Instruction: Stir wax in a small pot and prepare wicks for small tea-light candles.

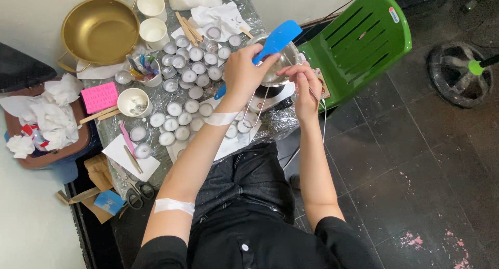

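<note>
The left hand (243, 66) is closed around a blue spatula (278, 37), whose blade is tipped into a small metal pot (283, 61). The right hand (304, 82) is closed in a pinch on the pot's wire handle at its near right side. The pot sits on a small hot plate (273, 95) at the right end of the counter (265, 19), just left of a green plastic chair (358, 43).

To do the scraping well, it seems wise to keep the right hand's hold firm so the pot does not tip, and to draw the blade along the wall in slow strokes, keeping the sleeve and fingers away from the heated base.

Left of the pot, rows of small round tins (189, 71) cover the middle of the counter, some holding white wax. Further left stand a white bowl (134, 101), a pink block (100, 96) and, at the far corner, a brass pan (100, 30) beside two white cups (154, 32). Scissors (136, 192) lie at the near left edge.
</note>
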